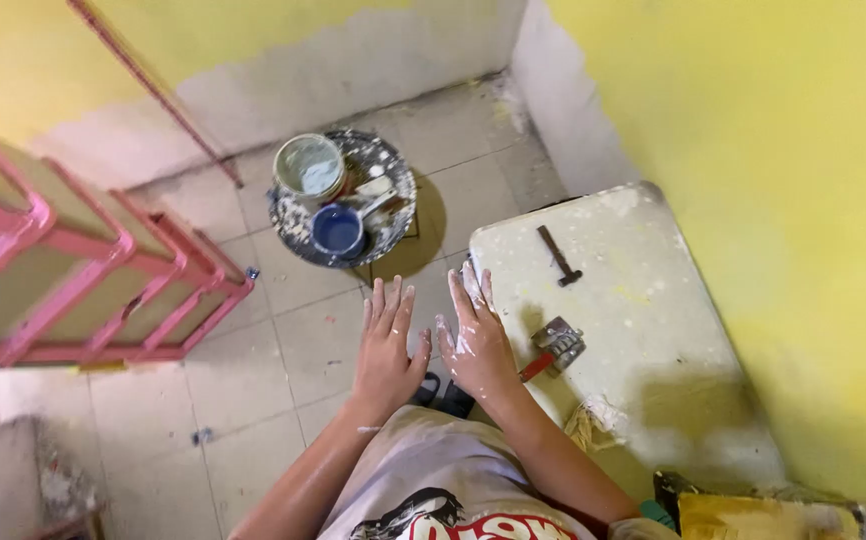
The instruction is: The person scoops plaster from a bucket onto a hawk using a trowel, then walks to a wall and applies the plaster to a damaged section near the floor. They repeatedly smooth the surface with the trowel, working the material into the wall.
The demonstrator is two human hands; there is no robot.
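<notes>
Frame centre: left hand [387,350] and right hand [477,340] spread flat, empty, paint-smeared. Trowel [554,348] lies untouched on white table [643,300] just right. Paint tray [345,198] upper centre; wall base looks unpainted.

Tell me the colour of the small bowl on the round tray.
Blue small bowl, head view.
</notes>
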